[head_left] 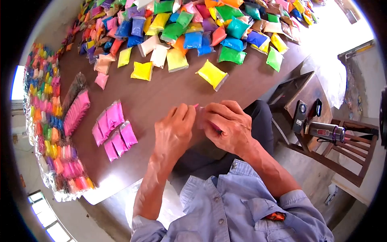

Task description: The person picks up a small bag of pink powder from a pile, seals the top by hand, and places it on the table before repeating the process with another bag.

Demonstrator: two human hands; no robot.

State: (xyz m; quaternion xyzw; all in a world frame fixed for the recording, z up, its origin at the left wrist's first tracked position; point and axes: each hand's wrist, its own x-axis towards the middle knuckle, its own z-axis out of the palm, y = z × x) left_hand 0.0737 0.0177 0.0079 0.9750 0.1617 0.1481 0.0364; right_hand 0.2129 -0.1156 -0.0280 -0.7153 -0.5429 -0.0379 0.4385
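Both of my hands are raised near the table's front edge, close together. My left hand [175, 128] is closed in a pinch, with a small pink tip [196, 105] showing at its fingertips. Curled around a clear bag with pink in it [201, 117] is my right hand [227, 126]; its fingers cover most of the bag. To the left, several pink packets [114, 117] lie in two small overlapping rows on the brown table [141, 97]. Farther left, a clear bag holds a stack of pink packets [76, 112].
Many colourful packets [193, 39] are heaped along the table's far side, a yellow packet [212, 75] nearest my hands. Bagged packets [52, 141] line the left edge. At right, a steel bottle [325, 131] lies by a wooden chair [358, 151] and a small wooden table [296, 94].
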